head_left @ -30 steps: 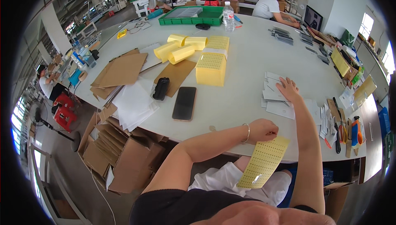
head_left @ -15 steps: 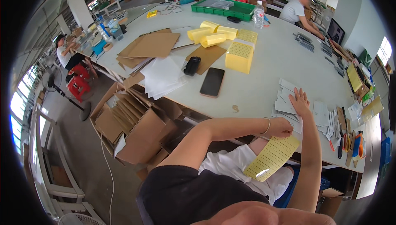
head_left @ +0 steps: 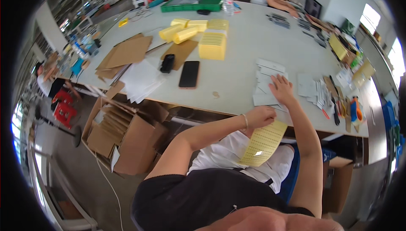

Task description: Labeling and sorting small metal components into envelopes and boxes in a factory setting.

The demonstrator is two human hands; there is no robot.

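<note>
My left hand point(head_left: 260, 117), with a bangle at its wrist, is closed on the upper edge of a yellow sheet point(head_left: 264, 144) printed with rows of small dark marks. The sheet hangs in front of the table edge, over my lap, and curves slightly. My right hand point(head_left: 281, 90) lies with fingers spread on a loose group of white cards or flat slips point(head_left: 270, 67) on the table. Nothing shows gripped in it. Beside it, to the right, lie more white pieces point(head_left: 312, 88) in an overlapping heap.
On the table are a phone point(head_left: 189, 75), a black case-like object point(head_left: 167, 63), a yellow sheet stack point(head_left: 212, 47), yellow rolls point(head_left: 185, 34), cardboard point(head_left: 131, 52) and a green tray point(head_left: 191, 3). Tools point(head_left: 356, 109) lie at right. A carton point(head_left: 137, 146) stands below left; people sit farther off.
The whole view has turned, so the table and its things sit farther left in the picture. My left hand still holds the yellow sheet, and my right hand stays on the white cards.
</note>
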